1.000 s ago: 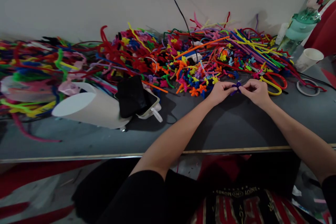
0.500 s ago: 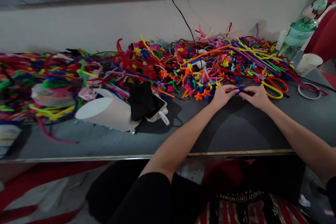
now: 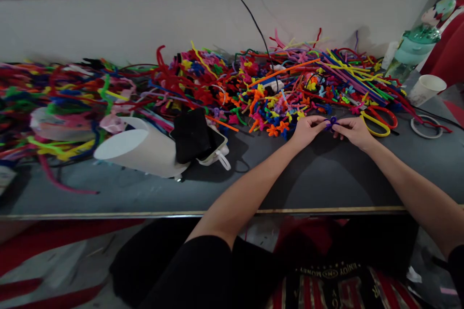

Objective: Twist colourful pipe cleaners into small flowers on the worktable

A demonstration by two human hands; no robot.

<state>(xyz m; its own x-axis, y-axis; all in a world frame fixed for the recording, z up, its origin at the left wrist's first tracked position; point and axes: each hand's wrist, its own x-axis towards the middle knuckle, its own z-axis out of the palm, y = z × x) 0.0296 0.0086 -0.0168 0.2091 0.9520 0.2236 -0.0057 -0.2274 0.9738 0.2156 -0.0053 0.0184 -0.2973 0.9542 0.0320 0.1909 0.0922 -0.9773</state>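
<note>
A small purple pipe-cleaner flower (image 3: 331, 123) is pinched between my two hands, just above the grey table. My left hand (image 3: 308, 130) grips its left side with thumb and fingertips. On its other side, my right hand (image 3: 352, 132) holds it with thumb and forefinger, the other fingers curled beneath. Just left of my left hand lie several small pipe-cleaner flowers, an orange one (image 3: 272, 130) among them. A yellow pipe-cleaner loop (image 3: 377, 130) lies beside my right hand.
A long heap of coloured pipe cleaners (image 3: 217, 82) runs along the wall. Left of my arms are a white paper roll or container (image 3: 145, 149) and a black phone-like device (image 3: 192, 136). To the right stand a paper cup (image 3: 427, 89), a teal bottle (image 3: 413, 53) and a tape ring (image 3: 426, 127).
The purple flower has turned slightly between my fingers, and its petals look more upright. My head view has shifted a little, moving the left side of the scene leftward.
</note>
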